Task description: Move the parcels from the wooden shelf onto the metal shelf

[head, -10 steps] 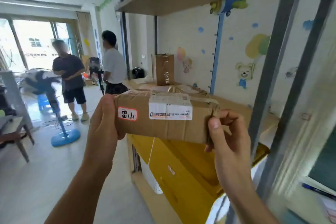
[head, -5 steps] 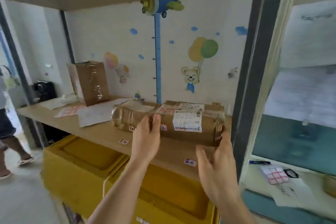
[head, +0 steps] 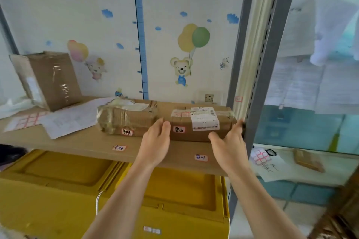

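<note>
Two hands are flanking one parcel in the head view, the only view there is. The labelled parcel [head: 202, 123] is lying on the shelf board [head: 93, 141] straight ahead of the person, its long axis running left to right across the line of the arms, its right end close against the grey metal upright [head: 258, 87]. The left hand [head: 155, 142] is resting with fingers spread at the parcel's left front corner; the right hand [head: 231, 141] is lying open at the right end, fingertips touching or nearly touching the side. Neither is closing round anything. Both are sitting about equally near, one per end.

A second, crumpled parcel [head: 126, 117] is lying just beside the first on the left, its long axis likewise crosswise, and the left hand is nearer to it. An upright box [head: 48, 79] is standing well apart at the far left. I judge the parcel placed and the palms coming free.
</note>
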The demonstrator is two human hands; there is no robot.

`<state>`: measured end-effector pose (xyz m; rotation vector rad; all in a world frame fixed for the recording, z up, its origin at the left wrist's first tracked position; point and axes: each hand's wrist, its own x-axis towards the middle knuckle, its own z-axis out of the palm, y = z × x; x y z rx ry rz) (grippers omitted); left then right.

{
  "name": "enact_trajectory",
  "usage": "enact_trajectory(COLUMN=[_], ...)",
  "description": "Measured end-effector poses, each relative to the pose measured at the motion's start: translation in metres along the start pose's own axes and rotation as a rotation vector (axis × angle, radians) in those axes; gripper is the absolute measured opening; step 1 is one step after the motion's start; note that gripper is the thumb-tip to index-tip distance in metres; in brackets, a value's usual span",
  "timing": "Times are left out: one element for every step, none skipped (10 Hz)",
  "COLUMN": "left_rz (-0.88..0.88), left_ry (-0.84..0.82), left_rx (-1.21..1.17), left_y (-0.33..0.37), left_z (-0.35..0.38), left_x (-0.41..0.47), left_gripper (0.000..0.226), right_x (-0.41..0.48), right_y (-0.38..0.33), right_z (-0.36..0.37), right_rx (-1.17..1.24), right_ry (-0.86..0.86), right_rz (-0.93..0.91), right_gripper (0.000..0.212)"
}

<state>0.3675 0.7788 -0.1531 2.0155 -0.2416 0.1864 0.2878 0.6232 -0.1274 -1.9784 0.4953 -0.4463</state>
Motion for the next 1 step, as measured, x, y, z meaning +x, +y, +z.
enact_trajectory(left_rz=[0.102], left_ry=[0.034], left_rx=[-0.039], left_y=[-0.0181], left_z=[-0.0097], left_x=[-0.0093], left_gripper=[0.052], right_x=[-0.0268], right_y=[0.0106], right_z=[0.0054], right_rx=[-0.059], right_ry=[0.132], right_rz=[-0.190], right_gripper=[0.093])
